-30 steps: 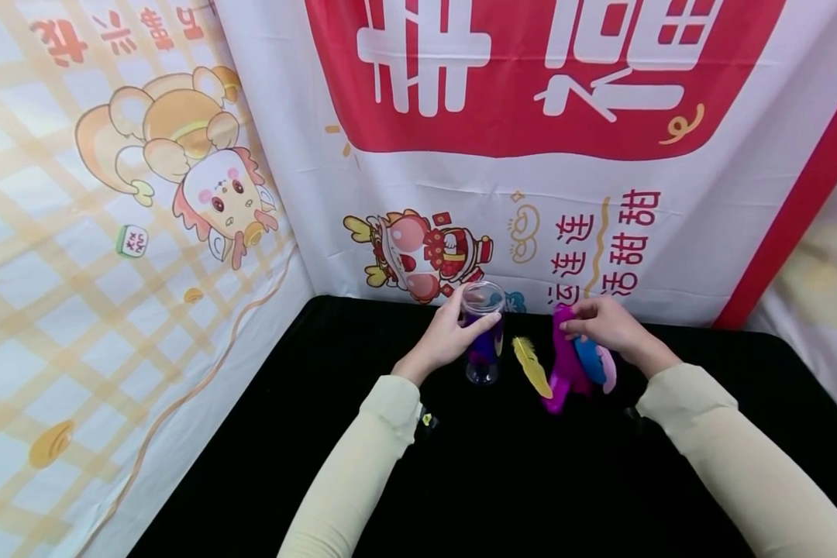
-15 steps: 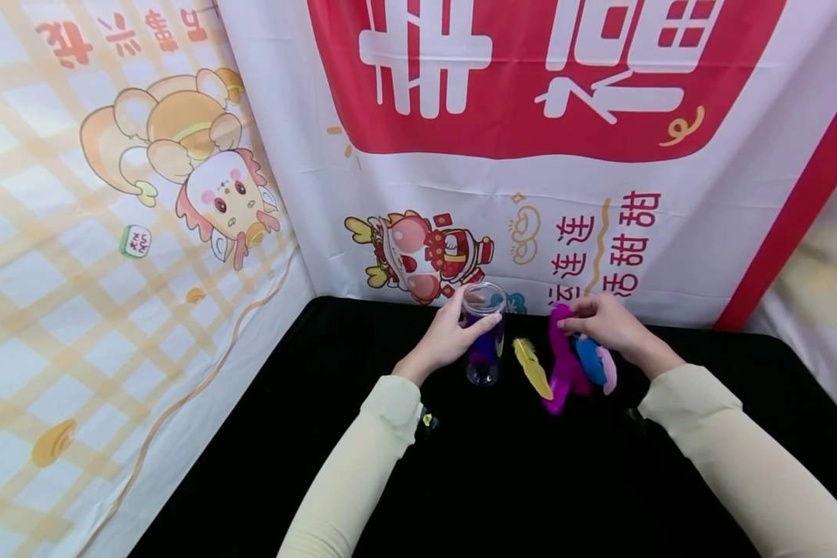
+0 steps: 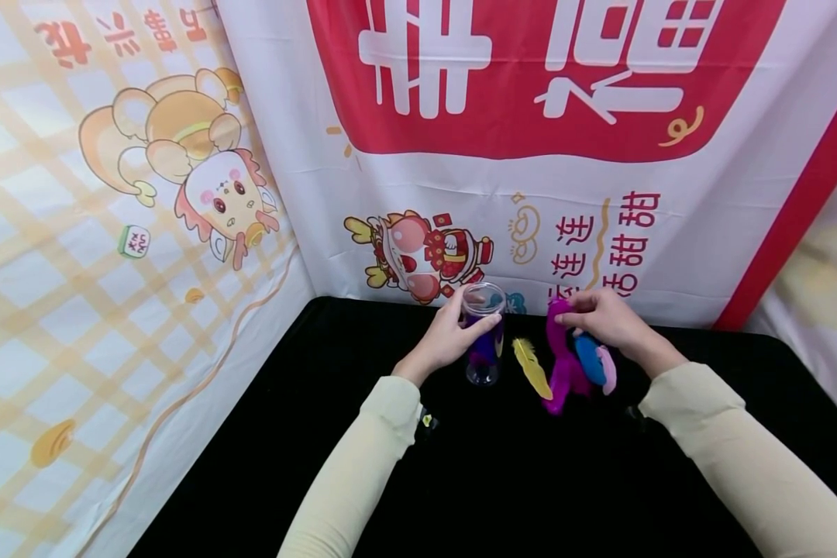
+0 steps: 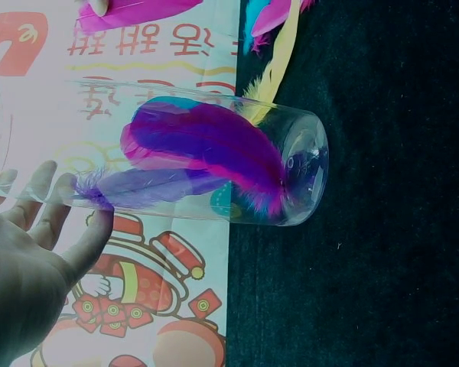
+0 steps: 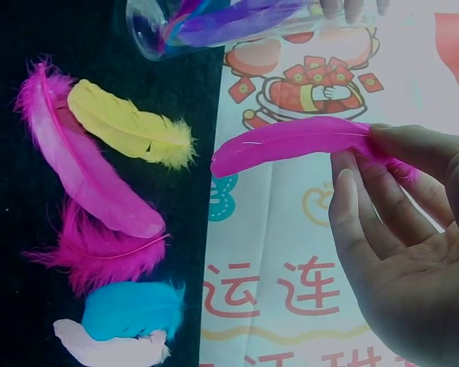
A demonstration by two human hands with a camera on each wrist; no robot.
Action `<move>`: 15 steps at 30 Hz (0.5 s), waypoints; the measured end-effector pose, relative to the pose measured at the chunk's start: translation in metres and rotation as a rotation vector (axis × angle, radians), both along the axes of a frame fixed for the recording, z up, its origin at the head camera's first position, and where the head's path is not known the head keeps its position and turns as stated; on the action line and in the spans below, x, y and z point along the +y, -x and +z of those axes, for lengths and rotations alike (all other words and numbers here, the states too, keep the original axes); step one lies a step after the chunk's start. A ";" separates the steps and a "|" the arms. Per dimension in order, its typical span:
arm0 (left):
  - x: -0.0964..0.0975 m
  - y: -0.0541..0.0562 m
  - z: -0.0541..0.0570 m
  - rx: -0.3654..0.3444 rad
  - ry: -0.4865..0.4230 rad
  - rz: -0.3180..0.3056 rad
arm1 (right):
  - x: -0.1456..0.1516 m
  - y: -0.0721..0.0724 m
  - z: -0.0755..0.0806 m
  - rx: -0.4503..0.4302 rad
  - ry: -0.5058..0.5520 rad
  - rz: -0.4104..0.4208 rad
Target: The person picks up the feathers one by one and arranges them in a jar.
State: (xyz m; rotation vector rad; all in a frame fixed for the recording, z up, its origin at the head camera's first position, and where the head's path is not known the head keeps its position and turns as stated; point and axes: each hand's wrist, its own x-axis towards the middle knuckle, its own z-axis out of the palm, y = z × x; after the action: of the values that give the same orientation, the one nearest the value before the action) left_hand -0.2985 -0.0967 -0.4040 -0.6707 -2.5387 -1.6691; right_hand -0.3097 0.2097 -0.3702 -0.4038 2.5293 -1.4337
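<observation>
My left hand [image 3: 448,335] grips a clear jar [image 3: 483,373] by its upper part; the jar stands upright on the black cloth, its mouth uncovered. Purple, magenta and blue feathers [image 4: 206,145] are inside it. Between thumb and fingers, my right hand [image 3: 610,319] pinches a magenta feather [image 5: 291,144] by its fluffy end, raised above the table. Below it lie more magenta feathers [image 5: 88,164], which a yellow feather [image 5: 130,126] touches. A blue feather [image 5: 134,307] and a pale pink feather [image 5: 107,344] overlap nearby.
A black cloth-covered table [image 3: 516,480] lies under everything. Printed white curtains [image 3: 418,186] hang right behind its far edge and along the left side. A small dark object with a yellow spot [image 3: 428,421] is near the left cuff.
My right hand has risen slightly and moved a little left, lifting the magenta feather away from the others. The left hand and jar have stayed in place.
</observation>
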 end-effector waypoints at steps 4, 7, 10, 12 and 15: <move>0.000 0.000 -0.001 -0.001 0.003 0.000 | -0.001 -0.001 0.004 0.002 0.041 0.006; 0.000 0.001 -0.001 0.005 0.003 -0.001 | -0.002 -0.002 0.008 0.009 0.059 0.010; 0.000 0.002 -0.002 0.012 0.001 -0.004 | -0.003 -0.002 0.011 0.012 0.062 0.011; 0.000 0.002 -0.002 0.014 -0.001 -0.005 | -0.003 -0.002 0.012 0.011 0.062 0.012; 0.000 0.002 -0.003 0.011 0.003 0.000 | -0.004 -0.002 0.012 0.005 0.065 0.016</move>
State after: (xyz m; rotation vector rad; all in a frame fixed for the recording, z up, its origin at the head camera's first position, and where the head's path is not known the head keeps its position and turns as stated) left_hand -0.3004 -0.0970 -0.4069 -0.6786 -2.5344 -1.6568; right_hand -0.3080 0.2058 -0.3577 -0.4388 2.4828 -1.5139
